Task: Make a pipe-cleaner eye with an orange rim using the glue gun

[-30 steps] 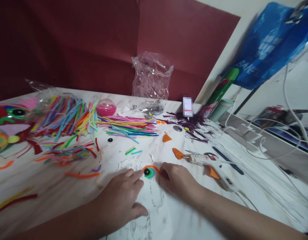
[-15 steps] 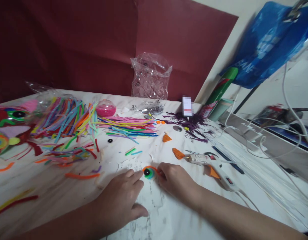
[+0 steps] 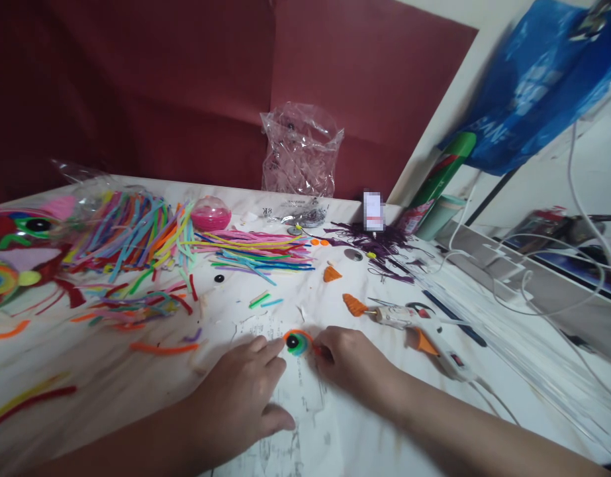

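A round eye (image 3: pixel 300 343) of green, blue and teal pipe cleaner with a black pupil lies on a printed paper sheet (image 3: pixel 305 391). An orange pipe cleaner (image 3: pixel 301 331) curves along its upper edge. At its right side, the closed fingers of my right hand (image 3: pixel 347 354) pinch the end of the orange strip; the fingertips are partly hidden. My left hand (image 3: pixel 245 381) rests palm down at the left, its fingers stretched out and the index fingertip touching the eye's left edge. Its thumb stands apart, nearer to me.
To the right are a glue gun (image 3: pixel 394 317) and a white power strip (image 3: pixel 447 354). Bundled pipe cleaners (image 3: pixel 255 248) lie behind. Orange corrugated pieces (image 3: pixel 331 273) and a loose black eye (image 3: pixel 219 278) sit beyond my hands. A decorated mask (image 3: pixel 30 278) is at far left.
The view has shifted very slightly. Both hands stay at the eye in nearly the same pose, with only a tiny movement of my right fingers.
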